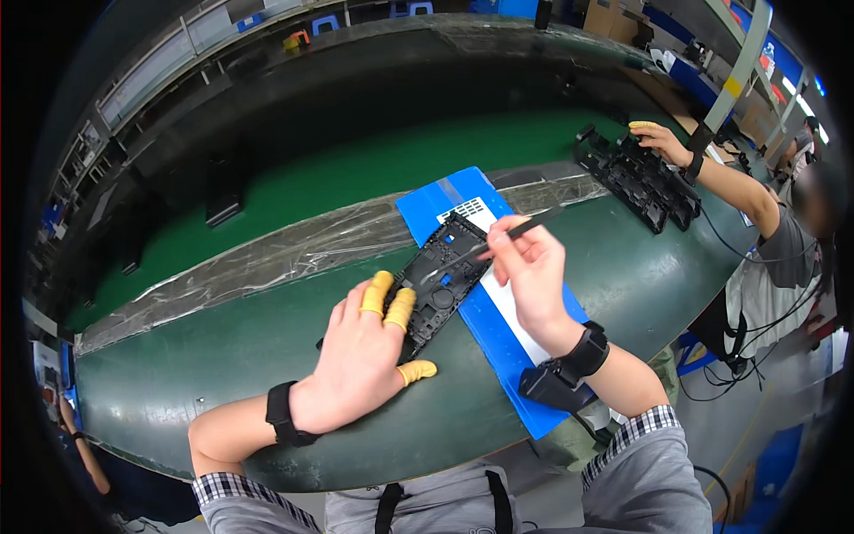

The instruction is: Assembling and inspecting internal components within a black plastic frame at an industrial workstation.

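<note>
Green worktable [222,347] curves across a factory floor, edged beyond the hands by a strip of clear plastic film [302,245], as a worker in a gray top leans over a black plastic housing [455,289]. Beneath the fingers of the left hand [356,356], the housing lies at a slant; yellow covers sheathe the thumb and two fingers, spread at its near end, though whether they clasp it cannot be told. Above the housing, the right hand [529,267] pinches a slim dark tool [467,256] between thumb and fingers, its tip pointing down-left over the part's interior. Under the right hand, a blue board [485,338] bears a white sheet [507,307]. Beyond that grip, to its right, a co-worker's hand [658,141] is at a group of black plastic parts [632,182].
</note>
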Demonstrator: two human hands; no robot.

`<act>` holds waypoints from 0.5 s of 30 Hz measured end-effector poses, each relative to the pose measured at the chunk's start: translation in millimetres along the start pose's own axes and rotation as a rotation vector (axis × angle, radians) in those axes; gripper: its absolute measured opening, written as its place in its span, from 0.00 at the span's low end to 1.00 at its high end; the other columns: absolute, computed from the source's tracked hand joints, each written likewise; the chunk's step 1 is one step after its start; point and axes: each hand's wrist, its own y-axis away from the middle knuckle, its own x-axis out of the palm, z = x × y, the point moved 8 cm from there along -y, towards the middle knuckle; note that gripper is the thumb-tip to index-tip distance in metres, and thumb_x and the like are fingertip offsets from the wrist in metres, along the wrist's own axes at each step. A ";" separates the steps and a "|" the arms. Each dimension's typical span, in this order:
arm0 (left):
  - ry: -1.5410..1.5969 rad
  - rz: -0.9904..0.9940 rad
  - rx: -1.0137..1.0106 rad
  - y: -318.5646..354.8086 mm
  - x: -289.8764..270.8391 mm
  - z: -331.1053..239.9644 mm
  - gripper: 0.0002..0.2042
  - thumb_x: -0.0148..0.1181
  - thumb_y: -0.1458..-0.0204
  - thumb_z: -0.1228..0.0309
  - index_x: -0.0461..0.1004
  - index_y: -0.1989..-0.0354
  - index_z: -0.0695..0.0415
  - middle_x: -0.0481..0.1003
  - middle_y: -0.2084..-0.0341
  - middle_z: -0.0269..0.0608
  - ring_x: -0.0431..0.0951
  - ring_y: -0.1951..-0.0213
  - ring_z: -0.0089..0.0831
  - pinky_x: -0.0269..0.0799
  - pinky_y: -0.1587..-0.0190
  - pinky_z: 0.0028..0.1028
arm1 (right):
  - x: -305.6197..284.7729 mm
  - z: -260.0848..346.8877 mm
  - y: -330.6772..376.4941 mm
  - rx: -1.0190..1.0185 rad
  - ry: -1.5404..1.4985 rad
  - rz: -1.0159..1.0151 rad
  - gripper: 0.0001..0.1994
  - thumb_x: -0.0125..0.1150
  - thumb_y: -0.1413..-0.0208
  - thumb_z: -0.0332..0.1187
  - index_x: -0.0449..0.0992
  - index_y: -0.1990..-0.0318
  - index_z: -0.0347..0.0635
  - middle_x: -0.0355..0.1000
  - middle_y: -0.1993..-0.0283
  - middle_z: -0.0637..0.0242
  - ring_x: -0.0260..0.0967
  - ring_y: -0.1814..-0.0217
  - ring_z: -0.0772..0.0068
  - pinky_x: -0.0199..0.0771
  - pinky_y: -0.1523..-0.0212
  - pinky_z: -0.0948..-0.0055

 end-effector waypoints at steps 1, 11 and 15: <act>-0.020 0.029 -0.025 1.4 6.2 7.3 0.30 0.60 0.72 0.58 0.63 0.61 0.67 0.62 0.63 0.54 0.60 0.59 0.44 0.59 0.61 0.34 | 4.8 -5.2 4.7 0.062 -0.016 0.014 0.04 0.49 0.54 0.25 0.65 0.70 0.36 0.63 0.83 0.70 0.51 0.88 0.88 0.51 0.87 0.87; 0.005 0.051 -0.122 -3.7 14.3 23.6 0.27 0.57 0.69 0.58 0.65 0.66 0.70 0.61 0.63 0.55 0.60 0.61 0.41 0.59 0.63 0.32 | 13.0 -31.3 14.6 0.171 0.035 0.058 0.04 0.50 0.56 0.23 0.65 0.70 0.36 0.66 0.80 0.68 0.55 0.86 0.90 0.51 0.88 0.90; 0.017 0.048 -0.124 -2.5 14.0 25.7 0.27 0.58 0.70 0.58 0.65 0.66 0.70 0.61 0.62 0.55 0.60 0.61 0.41 0.59 0.63 0.32 | 17.4 -37.2 14.4 0.213 0.101 0.106 0.05 0.49 0.54 0.24 0.64 0.68 0.37 0.64 0.80 0.69 0.53 0.87 0.88 0.52 0.86 0.89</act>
